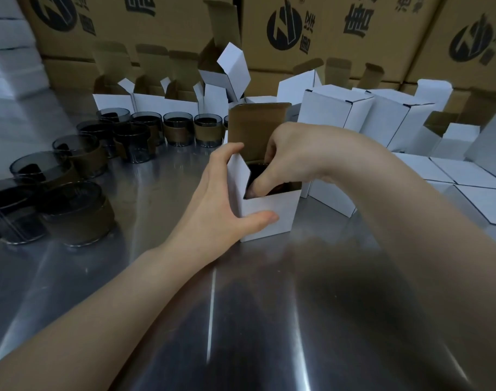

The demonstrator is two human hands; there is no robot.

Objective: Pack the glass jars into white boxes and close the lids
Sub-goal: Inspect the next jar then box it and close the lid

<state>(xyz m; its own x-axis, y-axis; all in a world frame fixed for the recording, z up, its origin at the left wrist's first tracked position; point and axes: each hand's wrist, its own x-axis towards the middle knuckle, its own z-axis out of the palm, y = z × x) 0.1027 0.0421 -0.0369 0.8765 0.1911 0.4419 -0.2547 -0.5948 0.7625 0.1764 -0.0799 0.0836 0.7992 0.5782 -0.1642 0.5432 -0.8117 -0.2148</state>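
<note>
The glass jar [286, 188] sits directly under the right hand [292, 156], sunk inside the white box [269, 218], with only a dark strip of it showing between the fingers and the box's near wall. The box stands upright with its long axis vertical and its mouth facing up. Its brown-lined lid flap [256, 131] rises behind the right hand's knuckles, and a small side flap stands by the left hand's fingertips.

The right hand comes in from the right with the wrist bent down and the fingers curled into the opening. They seem to pinch the jar's rim, though the box hides most of the grip. The left hand [224, 201] is spread wide against the box, its straight fingers pressed along the left wall and its thumb laid across the near face. Both forearms stretch out over the steel table [241, 306].

More dark jars [77, 213] with brown sleeves stand well to the left of the left hand. Open boxes [162, 104] line up beyond them. Closed boxes [334, 114] stand and lie past the right forearm, and printed brown cartons [340, 32] are stacked behind everything.
</note>
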